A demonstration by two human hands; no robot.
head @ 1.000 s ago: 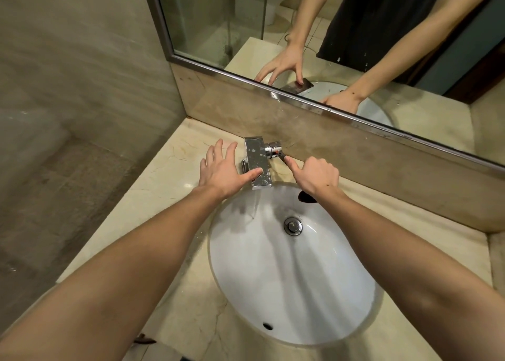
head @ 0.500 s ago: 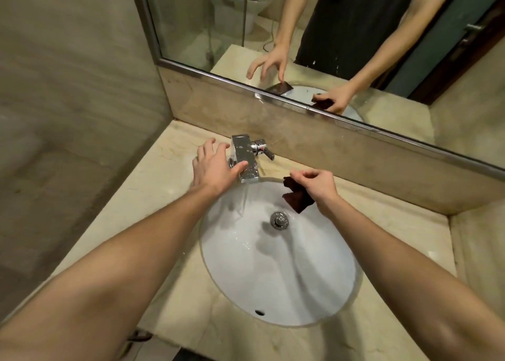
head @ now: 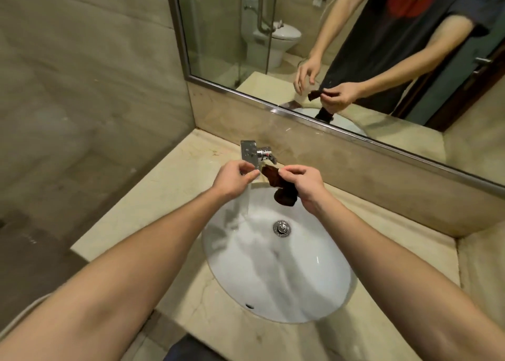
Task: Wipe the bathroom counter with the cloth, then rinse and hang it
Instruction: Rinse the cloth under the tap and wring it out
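Note:
A small dark brown cloth (head: 276, 182) hangs above the back rim of the white basin (head: 322, 287), pinched in my right hand (head: 307, 187). Its lower end dangles over the bowl, just right of the water stream. My left hand (head: 235, 181) hovers in front of the chrome faucet (head: 249, 153), fingers loosely curled and close to the cloth's upper corner; the mirror shows that hand apart from the cloth and holding nothing. Water runs from the faucet down into the basin. The beige marble counter (head: 175, 196) surrounds the bowl.
A wide mirror (head: 355, 46) sits above a marble backsplash (head: 355, 164) behind the faucet. A stone wall (head: 95, 87) closes the left side, and a raised marble ledge (head: 481, 278) bounds the right. The drain plug (head: 281, 228) lies mid-basin.
My left hand came off the faucet and lifted toward the cloth. My right hand raised the cloth from the basin's back edge. Water now flows harder into the bowl.

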